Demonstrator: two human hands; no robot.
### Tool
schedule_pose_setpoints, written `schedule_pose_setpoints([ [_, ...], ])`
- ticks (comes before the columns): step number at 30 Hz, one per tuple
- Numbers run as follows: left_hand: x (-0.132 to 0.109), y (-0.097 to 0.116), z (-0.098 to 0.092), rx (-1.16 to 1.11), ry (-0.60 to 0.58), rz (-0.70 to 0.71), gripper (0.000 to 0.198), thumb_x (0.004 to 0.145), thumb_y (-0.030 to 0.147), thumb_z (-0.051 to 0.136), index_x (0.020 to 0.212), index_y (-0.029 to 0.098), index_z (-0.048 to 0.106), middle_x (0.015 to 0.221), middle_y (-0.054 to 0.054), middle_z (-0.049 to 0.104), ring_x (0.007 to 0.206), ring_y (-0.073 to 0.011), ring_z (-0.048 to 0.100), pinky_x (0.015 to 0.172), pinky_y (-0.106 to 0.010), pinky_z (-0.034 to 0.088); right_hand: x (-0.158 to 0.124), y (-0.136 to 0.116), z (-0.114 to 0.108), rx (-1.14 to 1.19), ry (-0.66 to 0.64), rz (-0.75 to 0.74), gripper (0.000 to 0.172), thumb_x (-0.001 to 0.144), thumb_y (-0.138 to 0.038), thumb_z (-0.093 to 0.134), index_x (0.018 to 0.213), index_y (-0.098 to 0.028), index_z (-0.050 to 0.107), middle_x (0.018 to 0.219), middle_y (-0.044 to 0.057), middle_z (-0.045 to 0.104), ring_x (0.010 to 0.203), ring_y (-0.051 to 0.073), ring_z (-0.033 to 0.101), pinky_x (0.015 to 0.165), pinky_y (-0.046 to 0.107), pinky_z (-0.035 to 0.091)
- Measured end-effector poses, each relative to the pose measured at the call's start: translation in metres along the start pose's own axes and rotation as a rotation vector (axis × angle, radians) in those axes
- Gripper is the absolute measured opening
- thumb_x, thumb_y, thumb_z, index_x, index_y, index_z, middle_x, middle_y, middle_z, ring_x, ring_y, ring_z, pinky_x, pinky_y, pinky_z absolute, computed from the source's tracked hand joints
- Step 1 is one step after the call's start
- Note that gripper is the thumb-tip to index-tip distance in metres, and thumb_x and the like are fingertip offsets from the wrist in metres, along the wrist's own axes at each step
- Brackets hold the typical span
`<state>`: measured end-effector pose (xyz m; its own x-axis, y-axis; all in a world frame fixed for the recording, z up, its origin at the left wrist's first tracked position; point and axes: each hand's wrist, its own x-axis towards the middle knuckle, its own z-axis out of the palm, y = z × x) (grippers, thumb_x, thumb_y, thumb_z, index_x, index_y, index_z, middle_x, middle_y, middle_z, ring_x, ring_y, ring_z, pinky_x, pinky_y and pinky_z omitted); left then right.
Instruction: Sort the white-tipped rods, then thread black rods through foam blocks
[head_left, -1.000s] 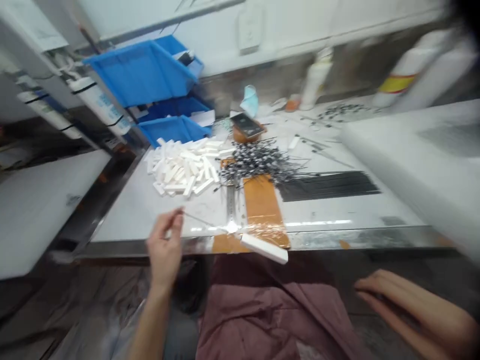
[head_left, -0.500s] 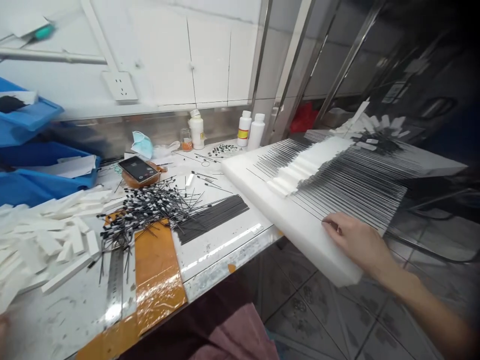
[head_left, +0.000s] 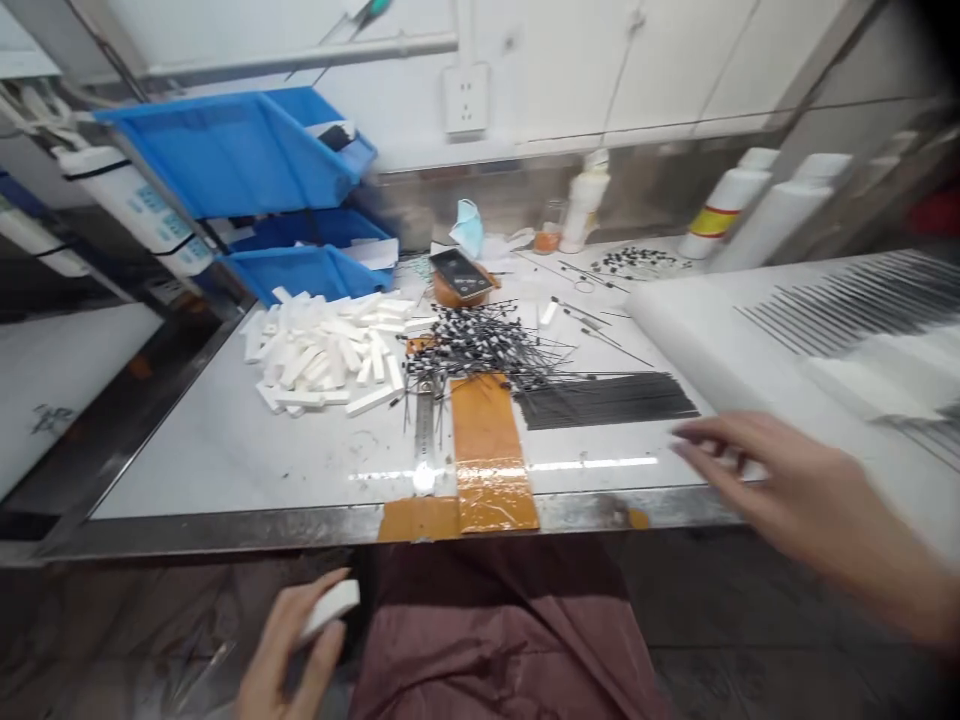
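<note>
The left hand (head_left: 289,640) sits low at the bottom left of the frame, below the bench edge, with its fingers and thumb closed around a short white foam strip (head_left: 330,606). The right hand (head_left: 806,505), blurred at the right, is open and holds nothing visible. Its fingers stretch toward a thick white foam slab (head_left: 750,330), though whether they touch it cannot be told. Rows of thin black rods (head_left: 847,305) lie across that slab at the upper right. On the white-topped, steel-edged workbench (head_left: 210,460) are a heap of white foam strips (head_left: 326,350) at centre left and a tangle of black-and-white banded rods (head_left: 480,340) at centre. A flat band of loose black rods (head_left: 607,400) lies to the right of the tangle, and a strip of orange tape (head_left: 487,450) lies beside a steel ruler (head_left: 424,420). The step in hand appears to be handling one foam strip apart from the heap; setting it anywhere on the bench would call for lifting it above the edge.
</note>
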<state>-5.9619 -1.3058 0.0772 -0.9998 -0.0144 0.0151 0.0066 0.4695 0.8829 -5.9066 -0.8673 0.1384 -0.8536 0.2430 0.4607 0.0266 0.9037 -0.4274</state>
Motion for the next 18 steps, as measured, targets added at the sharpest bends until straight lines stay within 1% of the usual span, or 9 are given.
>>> schedule_pose_setpoints([
  [2, -0.009, -0.003, 0.010, -0.091, -0.091, -0.027, 0.037, 0.071, 0.051, 0.069, 0.100, 0.028, 0.072, 0.112, -0.005, 0.066, 0.103, -0.0267, 0.061, 0.084, -0.028, 0.049, 0.042, -0.046, 0.042, -0.003, -0.092, -0.229, 0.018, 0.091, -0.033, 0.050, 0.092, -0.020, 0.063, 0.089, 0.005, 0.066, 0.084, 0.022, 0.059, 0.072, 0.033, 0.044],
  [5, -0.017, -0.007, 0.021, -0.180, -0.239, -0.106, 0.039, 0.071, 0.049, 0.071, 0.100, 0.023, 0.074, 0.106, -0.008, 0.070, 0.098, -0.0258, 0.064, 0.082, -0.028, 0.051, 0.099, -0.092, 0.098, -0.134, -0.122, -0.402, 0.017, 0.092, -0.021, 0.048, 0.096, -0.017, 0.063, 0.093, 0.008, 0.066, 0.090, 0.023, 0.056, 0.075, 0.033, 0.043],
  [6, -0.019, -0.008, 0.023, -0.193, -0.261, -0.126, 0.038, 0.074, 0.049, 0.069, 0.101, 0.023, 0.074, 0.105, -0.008, 0.071, 0.098, -0.0254, 0.064, 0.085, -0.029, 0.051, 0.115, -0.100, 0.114, -0.224, -0.116, -0.467, 0.018, 0.091, -0.018, 0.047, 0.096, -0.015, 0.064, 0.091, 0.009, 0.065, 0.088, 0.024, 0.054, 0.075, 0.034, 0.042],
  [8, -0.025, -0.010, 0.027, -0.213, -0.251, -0.147, 0.037, 0.077, 0.049, 0.065, 0.102, 0.023, 0.074, 0.104, -0.008, 0.071, 0.101, -0.0253, 0.063, 0.092, -0.030, 0.048, 0.142, -0.109, 0.138, -0.419, -0.161, -0.604, 0.020, 0.091, -0.013, 0.045, 0.095, -0.013, 0.065, 0.090, 0.012, 0.063, 0.088, 0.025, 0.052, 0.076, 0.035, 0.039],
  [10, -0.030, -0.010, 0.030, -0.247, -0.228, -0.160, 0.035, 0.078, 0.049, 0.064, 0.098, 0.023, 0.074, 0.104, -0.008, 0.072, 0.100, -0.0254, 0.063, 0.092, -0.031, 0.047, 0.159, -0.111, 0.153, -0.535, -0.226, -0.715, 0.021, 0.089, -0.009, 0.044, 0.088, -0.012, 0.065, 0.093, 0.014, 0.061, 0.090, 0.026, 0.051, 0.075, 0.036, 0.038],
  [12, -0.034, -0.008, 0.032, -0.296, -0.212, -0.170, 0.032, 0.079, 0.048, 0.064, 0.096, 0.022, 0.073, 0.103, -0.008, 0.072, 0.097, -0.0244, 0.064, 0.088, -0.029, 0.048, 0.167, -0.114, 0.159, -0.535, -0.272, -0.770, 0.019, 0.088, -0.009, 0.046, 0.084, -0.011, 0.065, 0.095, 0.014, 0.061, 0.091, 0.026, 0.051, 0.075, 0.036, 0.038],
  [14, -0.036, -0.005, 0.032, -0.329, -0.247, -0.174, 0.030, 0.080, 0.046, 0.064, 0.097, 0.022, 0.071, 0.100, -0.007, 0.072, 0.094, -0.0228, 0.065, 0.084, -0.026, 0.048, 0.164, -0.122, 0.154, -0.388, -0.249, -0.750, 0.016, 0.089, -0.011, 0.048, 0.087, -0.011, 0.064, 0.095, 0.012, 0.062, 0.092, 0.025, 0.053, 0.077, 0.035, 0.040],
  [16, -0.037, 0.000, 0.032, -0.336, -0.284, -0.182, 0.029, 0.082, 0.044, 0.062, 0.098, 0.022, 0.069, 0.100, -0.006, 0.071, 0.093, -0.0221, 0.065, 0.084, -0.026, 0.047, 0.147, -0.137, 0.138, -0.129, -0.151, -0.675, 0.015, 0.092, -0.016, 0.048, 0.096, -0.012, 0.062, 0.097, 0.009, 0.063, 0.093, 0.021, 0.056, 0.080, 0.032, 0.043],
  [18, -0.036, 0.004, 0.032, -0.331, -0.322, -0.195, 0.028, 0.084, 0.044, 0.060, 0.099, 0.022, 0.067, 0.101, -0.006, 0.070, 0.095, -0.0221, 0.064, 0.084, -0.026, 0.046, 0.119, -0.153, 0.114, 0.103, -0.030, -0.602, 0.018, 0.096, -0.019, 0.044, 0.105, -0.014, 0.059, 0.099, 0.007, 0.065, 0.091, 0.017, 0.060, 0.079, 0.028, 0.046],
])
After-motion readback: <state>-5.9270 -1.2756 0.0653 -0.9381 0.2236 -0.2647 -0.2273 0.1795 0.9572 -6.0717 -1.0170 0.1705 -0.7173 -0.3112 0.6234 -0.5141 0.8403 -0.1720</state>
